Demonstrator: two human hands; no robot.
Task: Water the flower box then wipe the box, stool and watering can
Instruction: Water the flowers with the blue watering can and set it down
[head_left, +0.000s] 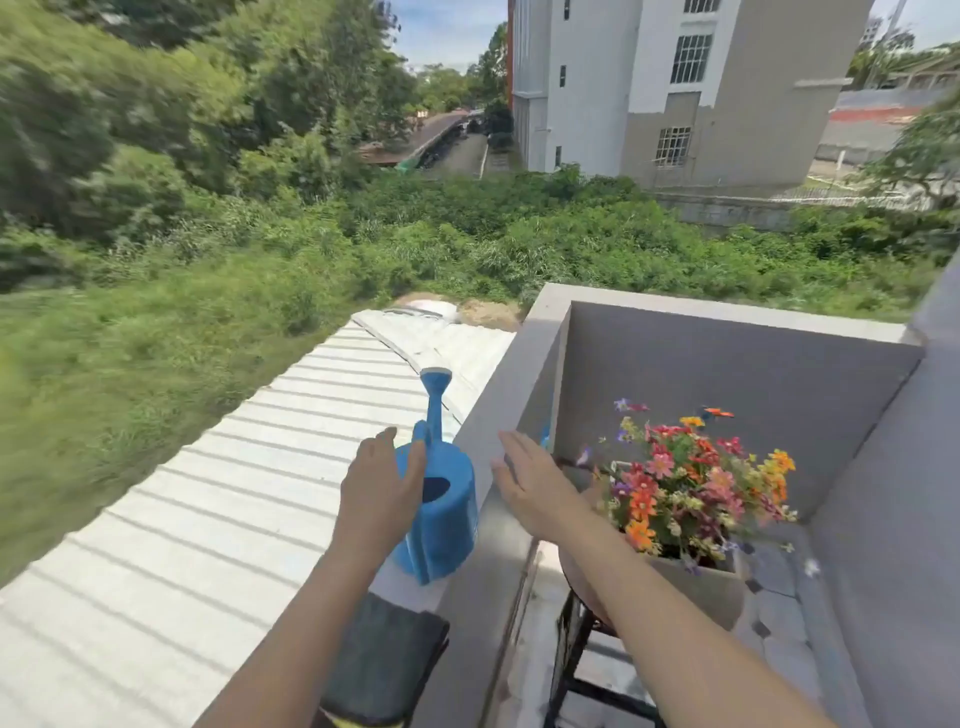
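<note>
A blue watering can (441, 512) stands on the grey balcony ledge (483, 415), spout pointing away. My left hand (382, 480) is at the can's left side, fingers straight and thumb touching its top by the handle. My right hand (532, 486) hovers open over the ledge, to the right of the can and apart from it. A grey flower box (701, 590) full of red, orange and pink flowers (691, 483) sits on a stool (574, 639) with a dark frame, mostly hidden under my right forearm. A dark folded cloth (384, 660) lies on the ledge near me.
Grey balcony walls (727, 384) enclose the corner behind the flowers. A white corrugated roof (208, 519) lies below the ledge on the left, with grass and bushes beyond. The tiled balcony floor (784, 613) shows to the right of the box.
</note>
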